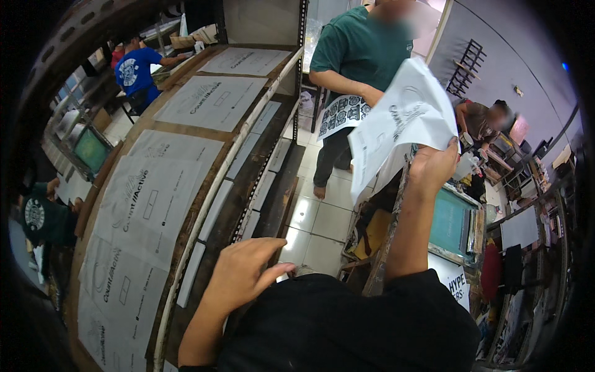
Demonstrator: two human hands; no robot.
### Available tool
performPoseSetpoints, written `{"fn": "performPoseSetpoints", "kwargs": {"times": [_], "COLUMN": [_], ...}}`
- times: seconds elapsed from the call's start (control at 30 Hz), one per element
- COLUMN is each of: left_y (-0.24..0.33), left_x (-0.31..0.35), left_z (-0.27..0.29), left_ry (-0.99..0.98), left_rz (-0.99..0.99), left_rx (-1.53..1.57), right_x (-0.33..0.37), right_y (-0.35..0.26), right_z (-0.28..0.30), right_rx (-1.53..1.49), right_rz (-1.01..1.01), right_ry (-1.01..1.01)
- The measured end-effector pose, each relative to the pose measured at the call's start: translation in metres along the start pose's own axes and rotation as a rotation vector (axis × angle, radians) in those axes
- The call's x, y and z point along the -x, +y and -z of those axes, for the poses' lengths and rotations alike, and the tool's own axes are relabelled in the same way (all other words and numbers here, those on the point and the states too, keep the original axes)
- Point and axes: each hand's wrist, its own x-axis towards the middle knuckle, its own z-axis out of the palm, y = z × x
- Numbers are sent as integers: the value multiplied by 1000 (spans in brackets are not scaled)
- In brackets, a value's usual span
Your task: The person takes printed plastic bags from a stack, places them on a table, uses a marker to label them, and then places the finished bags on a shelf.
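My right hand (434,166) is raised and closed on the edge of a white, limp printed sheet (403,121), which looks like thin plastic. The sheet hangs curved to the left of that hand, with dark print showing on its face. My left hand (248,273) is low in front of my body, with nothing in it and the thumb apart from the stretched fingers. It is nearest to the rack on my left, where several similar grey-white printed sheets (164,186) lie in a row on a brown board.
A person in a green shirt (338,53) stands ahead, holding a white sheet with black designs (341,118). To the right, a screen-printing frame (451,220) lies on a bench. Another person (486,124) works farther right. Lower rack shelves (263,192) run along my left.
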Motion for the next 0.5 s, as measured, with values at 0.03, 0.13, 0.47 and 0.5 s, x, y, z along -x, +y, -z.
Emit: {"fn": "performPoseSetpoints", "kwargs": {"times": [0.03, 0.13, 0.47, 0.5], "left_y": [-7, -26, -35, -37], "left_x": [6, 25, 78, 83], "left_z": [2, 10, 47, 49], "left_ry": [53, 131, 466, 494], "left_rz": [12, 66, 281, 300], "left_rx": [3, -29, -87, -78], "right_x": [0, 12, -18, -19], "right_y": [-4, -39, -10, -7], "right_z": [-4, -29, -20, -18], "right_rx": [-32, -373, -145, -6], "right_rz": [19, -110, 77, 127], "right_ry": [9, 81, 135, 111]}}
